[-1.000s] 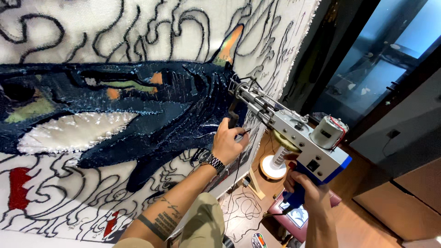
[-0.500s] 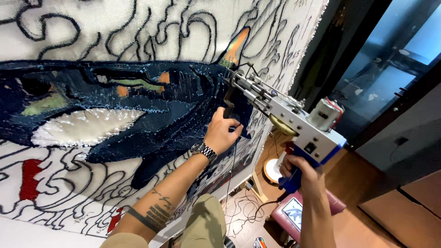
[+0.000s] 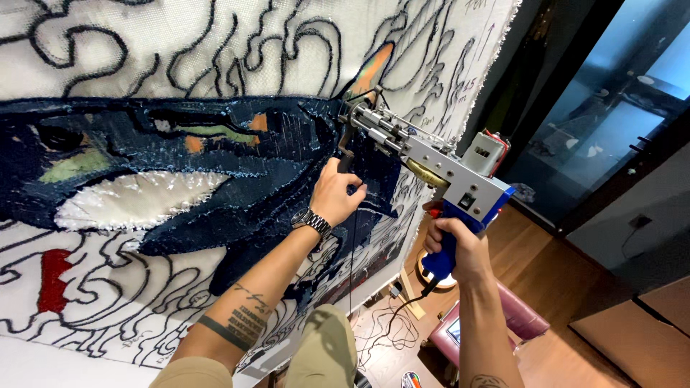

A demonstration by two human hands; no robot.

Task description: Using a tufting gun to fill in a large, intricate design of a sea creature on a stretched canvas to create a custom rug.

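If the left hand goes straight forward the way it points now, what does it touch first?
The left hand holds the front grip of the tufting gun and points at the cloth. It would most likely meet the dark blue tufted area first; the gap looks very small.

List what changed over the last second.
The tufting gun and left hand slid up the cloth, the tip now just below the orange fin. The grips stayed: left hand on the front handle, right hand on the blue grip.

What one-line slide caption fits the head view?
Right hand grips a blue-handled tufting gun against a dark blue tufted patch while the left hand steadies its front grip.
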